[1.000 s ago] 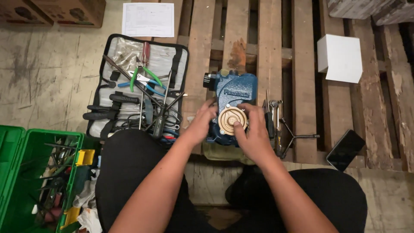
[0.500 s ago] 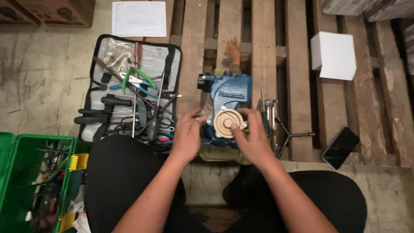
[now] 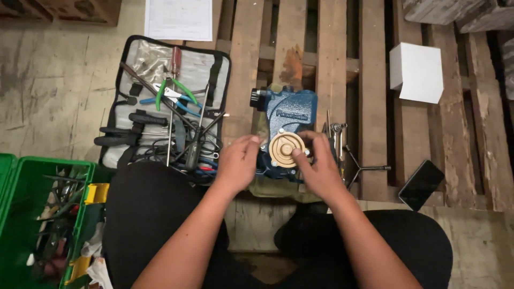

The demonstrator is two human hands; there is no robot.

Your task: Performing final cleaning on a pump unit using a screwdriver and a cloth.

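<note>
Flanking the tan round cover point(image 3: 286, 150) on the blue pump point(image 3: 289, 120), both grips press its rim: left hand point(image 3: 238, 163) left, right hand point(image 3: 316, 168) right, equally near, fingers curled, nothing lifted.

Blue pump point(image 3: 292, 115) with tan round cap point(image 3: 286, 150), green toolbox point(image 3: 32, 214), white box point(image 3: 416, 72), black phone point(image 3: 421, 184).

Head camera — looks straight down, close over lap and pallet point(image 3: 369, 80).
</note>
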